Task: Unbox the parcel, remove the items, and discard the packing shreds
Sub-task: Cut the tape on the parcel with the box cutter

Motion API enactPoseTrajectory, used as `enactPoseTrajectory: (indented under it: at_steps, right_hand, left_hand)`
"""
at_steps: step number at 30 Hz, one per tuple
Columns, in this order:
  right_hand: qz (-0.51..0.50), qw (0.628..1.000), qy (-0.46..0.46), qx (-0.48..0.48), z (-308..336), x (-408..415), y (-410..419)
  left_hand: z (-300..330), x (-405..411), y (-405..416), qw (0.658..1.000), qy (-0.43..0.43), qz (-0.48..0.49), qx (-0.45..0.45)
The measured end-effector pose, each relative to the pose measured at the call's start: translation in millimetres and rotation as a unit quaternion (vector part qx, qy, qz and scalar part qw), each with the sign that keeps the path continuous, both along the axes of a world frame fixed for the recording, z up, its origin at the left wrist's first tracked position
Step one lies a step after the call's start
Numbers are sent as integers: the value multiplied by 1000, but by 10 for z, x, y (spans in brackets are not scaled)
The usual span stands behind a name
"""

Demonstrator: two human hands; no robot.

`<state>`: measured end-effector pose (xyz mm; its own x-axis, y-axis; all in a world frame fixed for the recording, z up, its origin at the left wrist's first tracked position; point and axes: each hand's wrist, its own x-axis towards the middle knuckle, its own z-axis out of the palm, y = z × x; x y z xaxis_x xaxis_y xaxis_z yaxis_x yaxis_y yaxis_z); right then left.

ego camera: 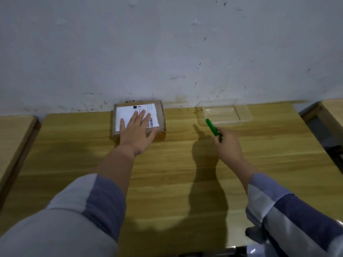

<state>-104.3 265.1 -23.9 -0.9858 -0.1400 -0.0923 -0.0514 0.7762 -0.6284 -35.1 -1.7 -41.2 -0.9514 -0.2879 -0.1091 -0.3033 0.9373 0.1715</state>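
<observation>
A small brown cardboard parcel (pixel 161 115) with a white shipping label lies closed at the back of the wooden table (pixel 167 173), against the wall. My left hand (pixel 136 134) rests flat on its top, fingers spread over the label. To the right, my right hand (pixel 229 145) holds a green cutter (pixel 212 127) above the table, its tip pointing up and away toward a clear plastic container (pixel 225 113). The box contents are hidden.
The clear plastic container stands at the back right near the wall. A second wooden table (pixel 13 138) adjoins on the left and another (pixel 332 110) on the right, with gaps between. A dark object (pixel 254 236) sits at the near right edge.
</observation>
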Motion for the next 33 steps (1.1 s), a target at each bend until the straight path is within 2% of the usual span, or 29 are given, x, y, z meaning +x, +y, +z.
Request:
enactPoseTrajectory:
  at_steps: [5, 8, 11, 16, 22, 26, 33]
  right_hand:
    - [41, 976, -176, -120, 225, 116, -687]
    - [12, 953, -243, -179, 310, 104, -997]
    - [-25, 913, -318, -254, 379, 46, -1175]
    - [54, 887, -368, -272, 448, -19, -1208]
    - [49, 953, -246, -169, 449, 58, -1303]
    - [25, 991, -107, -81, 323, 155, -1346]
    - [95, 995, -1, 43, 328, 485, -1346]
  left_hand:
    - [83, -6, -47, 1000, 7, -13, 19]
    - [152, -41, -203, 1000, 3, -25, 13]
    - [204, -82, -388, 999, -20, -41, 14]
    - [133, -132, -506, 995, -47, -91, -10]
    - [20, -45, -507, 993, -17, -106, -39]
    - [2, 104, -424, 994, -6, -102, -41]
    - [-45, 317, -318, 995, 7, -85, -51]
